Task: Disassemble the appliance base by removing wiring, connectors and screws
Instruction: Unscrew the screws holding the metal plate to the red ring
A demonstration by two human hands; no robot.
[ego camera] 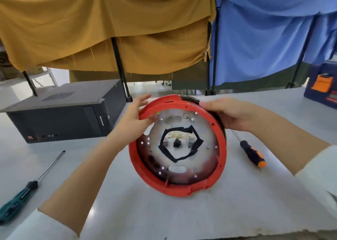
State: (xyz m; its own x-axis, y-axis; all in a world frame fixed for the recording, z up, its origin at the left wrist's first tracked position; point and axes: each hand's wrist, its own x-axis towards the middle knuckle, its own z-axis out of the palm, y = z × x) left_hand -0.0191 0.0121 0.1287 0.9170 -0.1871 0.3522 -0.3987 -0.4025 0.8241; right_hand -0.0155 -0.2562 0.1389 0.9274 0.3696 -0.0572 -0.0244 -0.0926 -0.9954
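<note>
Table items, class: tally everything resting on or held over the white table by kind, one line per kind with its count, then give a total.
Screwdrivers: 2, a green-handled screwdriver and an orange-tipped screwdriver
Red appliance base: 1, held tilted by the left hand and right hand
Black computer tower: 1
Blue and orange box: 1, partly cut off at the right edge
Total: 5

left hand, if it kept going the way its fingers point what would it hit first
The left hand already grips the red ring of the appliance base; its fingers point up and away, toward the mustard cloth, though depth is unclear.
</note>
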